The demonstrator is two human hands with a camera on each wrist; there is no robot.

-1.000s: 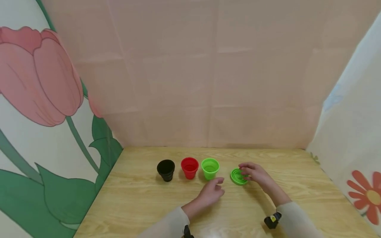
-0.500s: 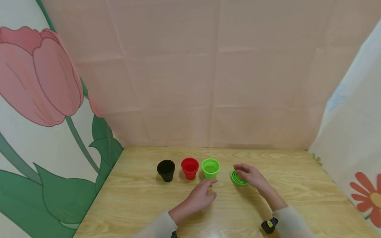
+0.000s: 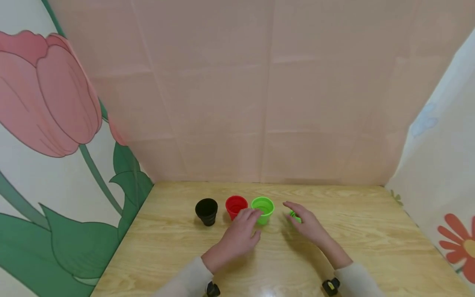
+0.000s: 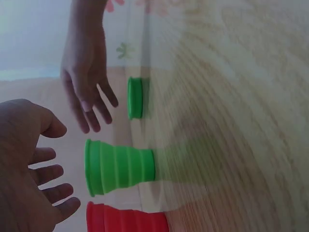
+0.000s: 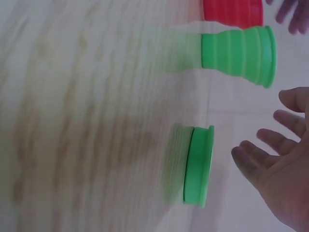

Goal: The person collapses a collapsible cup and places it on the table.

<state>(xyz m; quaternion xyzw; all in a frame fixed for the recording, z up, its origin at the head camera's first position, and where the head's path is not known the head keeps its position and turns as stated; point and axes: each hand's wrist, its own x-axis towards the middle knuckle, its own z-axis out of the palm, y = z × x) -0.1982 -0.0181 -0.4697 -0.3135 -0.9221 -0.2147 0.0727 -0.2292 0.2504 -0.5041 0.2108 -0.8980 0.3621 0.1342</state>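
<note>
My left hand (image 3: 237, 237) hangs with loosely bent fingers in front of the red cup (image 3: 236, 203) and the light green cup (image 3: 262, 202), partly covering both. In the left wrist view a gap shows between its fingers and the cups. My right hand (image 3: 308, 225) is over a flat, collapsed green cup (image 3: 295, 217), mostly hiding it from the head view. The right wrist view shows this collapsed cup (image 5: 199, 166) lying on the table, apart from the fingers. Both the red and light green cups stand upright, extended in ringed tiers. Neither hand holds anything.
A black cup (image 3: 206, 211) stands left of the red one on the wood-grain table (image 3: 159, 247). A pinkish cloth (image 3: 222, 103) hangs behind the table. Flower-printed panels (image 3: 55, 173) flank the sides.
My left hand has moved left, from before the light green cup to before the red one. My right hand has shifted slightly left, covering more of the collapsed cup. The cups have stayed put.
</note>
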